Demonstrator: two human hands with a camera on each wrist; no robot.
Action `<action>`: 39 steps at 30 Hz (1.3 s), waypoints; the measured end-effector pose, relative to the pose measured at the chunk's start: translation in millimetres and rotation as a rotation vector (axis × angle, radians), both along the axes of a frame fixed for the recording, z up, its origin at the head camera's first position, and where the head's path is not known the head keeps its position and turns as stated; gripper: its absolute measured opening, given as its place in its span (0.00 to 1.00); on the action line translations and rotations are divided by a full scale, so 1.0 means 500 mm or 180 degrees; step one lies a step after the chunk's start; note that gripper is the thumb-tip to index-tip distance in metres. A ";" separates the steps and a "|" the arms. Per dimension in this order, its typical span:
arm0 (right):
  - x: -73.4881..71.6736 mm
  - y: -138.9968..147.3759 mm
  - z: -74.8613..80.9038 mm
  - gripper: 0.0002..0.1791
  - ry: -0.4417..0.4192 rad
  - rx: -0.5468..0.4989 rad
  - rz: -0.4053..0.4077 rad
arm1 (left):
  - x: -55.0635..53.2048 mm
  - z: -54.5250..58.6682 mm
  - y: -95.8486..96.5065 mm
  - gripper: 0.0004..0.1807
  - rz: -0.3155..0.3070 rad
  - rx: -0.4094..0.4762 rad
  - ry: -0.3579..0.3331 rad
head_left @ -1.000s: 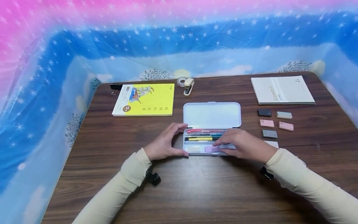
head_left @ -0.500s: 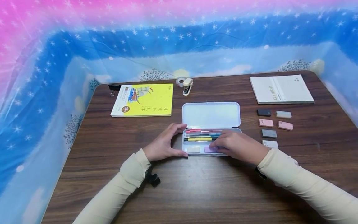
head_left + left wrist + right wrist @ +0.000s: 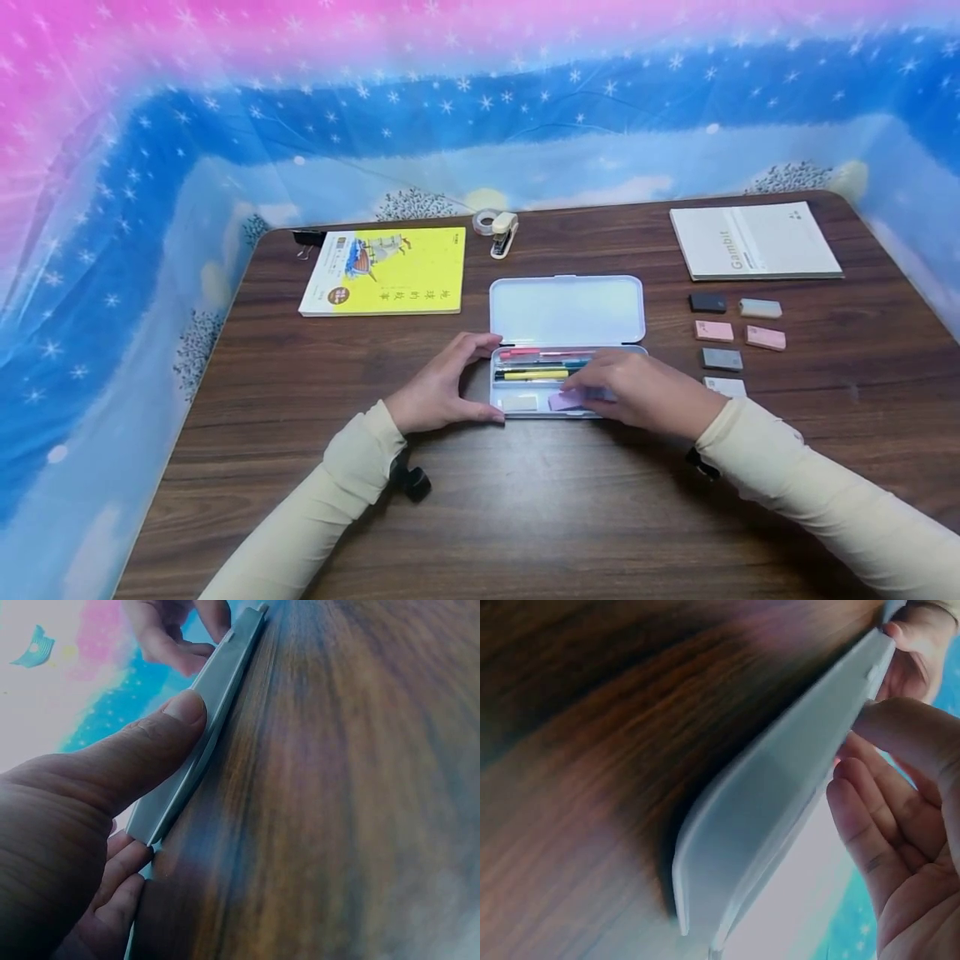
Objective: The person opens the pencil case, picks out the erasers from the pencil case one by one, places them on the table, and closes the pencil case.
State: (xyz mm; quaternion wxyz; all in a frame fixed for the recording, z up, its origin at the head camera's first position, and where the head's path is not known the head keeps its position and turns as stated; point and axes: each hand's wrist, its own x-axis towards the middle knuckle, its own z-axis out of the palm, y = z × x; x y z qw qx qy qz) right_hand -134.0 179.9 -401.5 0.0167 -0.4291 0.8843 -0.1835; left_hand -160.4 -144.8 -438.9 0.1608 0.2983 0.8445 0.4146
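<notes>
A white pencil case (image 3: pixel 566 310) lies with its lid raised in the middle of the table. My left hand (image 3: pixel 438 387) grips its left end, thumb at the front wall and fingers round the back corner; the left wrist view shows the thumb pressed on the wall. In the front compartment, my right hand (image 3: pixel 648 396) pinches a purple eraser (image 3: pixel 564 402), which sits slightly tilted. Beside that eraser is a cream one (image 3: pixel 519 403). Several pens (image 3: pixel 534 375) fill the rear compartment, their right ends hidden by my right hand. The right wrist view hides the purple eraser behind the case wall.
Several erasers stand right of the case, among them a black one (image 3: pixel 708 302) and a grey one (image 3: pixel 722 359). Behind lie a yellow book (image 3: pixel 412 275), a tape roll (image 3: pixel 484 222), a stapler (image 3: pixel 505 235), a notebook (image 3: pixel 757 242) and a black binder clip (image 3: pixel 307 239).
My right hand has shifted slightly left, and its fingers have closed in on the purple eraser, which is now a little tilted. My left hand stays on the case.
</notes>
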 end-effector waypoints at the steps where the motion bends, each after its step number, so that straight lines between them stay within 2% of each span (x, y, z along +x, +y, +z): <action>1: 0.000 0.009 0.001 0.17 -0.0010 -0.0060 -0.0034 | 0.000 -0.001 0.002 0.54 -0.0010 0.0005 0.0008; 4: 0.003 0.049 0.011 0.20 0.0009 -0.0239 -0.0206 | 0.001 -0.002 0.004 0.54 -0.0009 0.0013 -0.0001; 6: 0.005 0.090 0.022 0.22 0.0117 -0.0332 -0.0344 | 0.001 -0.002 0.004 0.54 -0.0016 0.0030 0.0016; 10: 0.007 0.203 0.032 0.26 0.0508 -0.0365 -0.0705 | 0.002 -0.001 0.001 0.54 0.0002 0.0033 0.0055; 13: 0.011 0.296 0.022 0.28 0.0706 -0.0273 -0.1037 | 0.003 0.001 -0.002 0.54 0.0012 0.0023 0.0068; 16: 0.017 0.373 0.003 0.26 0.0618 -0.0072 -0.1424 | 0.002 0.002 -0.002 0.54 0.0009 0.0024 0.0057; 19: 0.022 0.419 -0.019 0.22 0.0450 0.0125 -0.1677 | 0.002 0.002 -0.001 0.54 0.0019 0.0016 0.0040; 24: 0.023 0.446 -0.035 0.20 0.0460 0.0230 -0.1629 | 0.002 0.001 0.005 0.54 0.0020 0.0009 0.0039; 29: 0.016 0.448 -0.042 0.19 0.0416 0.0295 -0.1557 | 0.000 -0.001 0.005 0.54 -0.0004 0.0013 0.0086; 35: 0.015 0.444 -0.044 0.18 0.0308 0.0320 -0.1574 | -0.002 -0.004 0.004 0.54 -0.0029 0.0039 0.0108; 39: 0.017 0.432 -0.037 0.19 0.0336 0.0343 -0.1607 | -0.003 -0.004 0.002 0.54 -0.0037 0.0038 0.0091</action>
